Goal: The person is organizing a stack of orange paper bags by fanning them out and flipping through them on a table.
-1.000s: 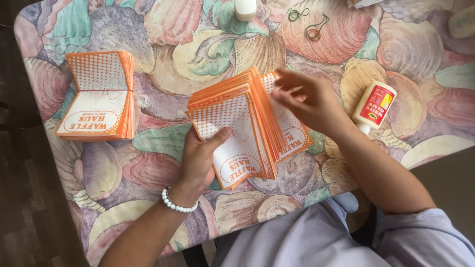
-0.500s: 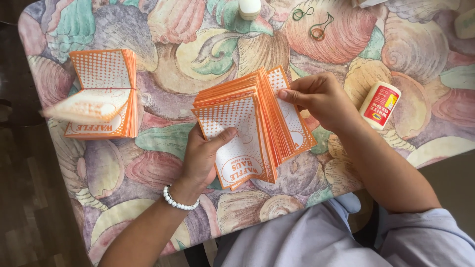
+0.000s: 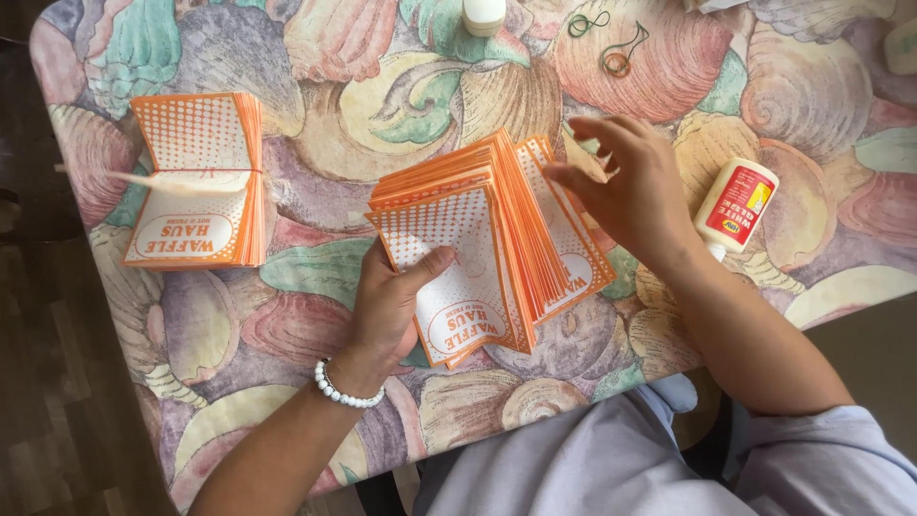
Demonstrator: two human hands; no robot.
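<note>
At a shell-patterned desk (image 3: 315, 315), the left hand (image 3: 392, 301) grips an orange paper-bag stack (image 3: 478, 248) mid-desk while the open right hand (image 3: 626, 186) fans its edges; a loosened grip could spill them.

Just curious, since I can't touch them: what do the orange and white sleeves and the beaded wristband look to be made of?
The fanned orange and white flat sleeves in the left hand look like thin matte paper: sharp edges, bending sheets. The white beaded wristband looks like glossy pearl-like beads, plastic or glass; I cannot tell which.
</note>
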